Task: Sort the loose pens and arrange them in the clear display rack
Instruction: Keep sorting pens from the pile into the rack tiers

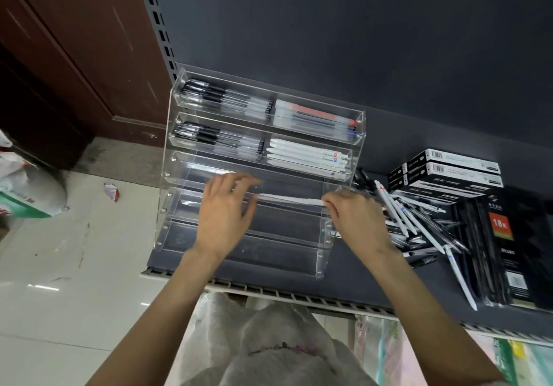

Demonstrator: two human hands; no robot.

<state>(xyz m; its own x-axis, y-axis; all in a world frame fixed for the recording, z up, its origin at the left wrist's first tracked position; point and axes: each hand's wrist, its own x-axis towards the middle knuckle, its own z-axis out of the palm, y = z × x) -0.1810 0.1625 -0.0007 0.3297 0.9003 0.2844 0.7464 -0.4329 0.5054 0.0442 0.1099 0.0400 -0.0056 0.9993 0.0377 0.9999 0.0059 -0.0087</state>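
The right hand (pixel 356 221) pinches the right end of a white pen (pixel 287 199), its grip closed on the barrel between thumb and fingertips. The pen lies level across the front of the clear display rack (pixel 251 158), at the rack's third tier counted from the top. The left hand (pixel 226 209) rests at the pen's left end with fingers spread and nearly straight, their tips at the lip of that same tier; whether they touch the pen cannot be told through the motion blur.

In the rack, the top tier holds black-capped pens (pixel 224 99) on its left and clear pens with red and blue tips (pixel 314 117) on its right. The second tier holds more black-capped pens on the left and white pens (pixel 308 155) on the right. The tiers below the held pen show only bare acrylic.

Just right of the rack, a loose heap of pens (pixel 419 221), black and white mixed, lies on the dark shelf (pixel 374 263). Beyond the heap, further right of the rack, stand stacked black-and-white boxes (pixel 446 170) and a black packet marked 18K (pixel 508 245).
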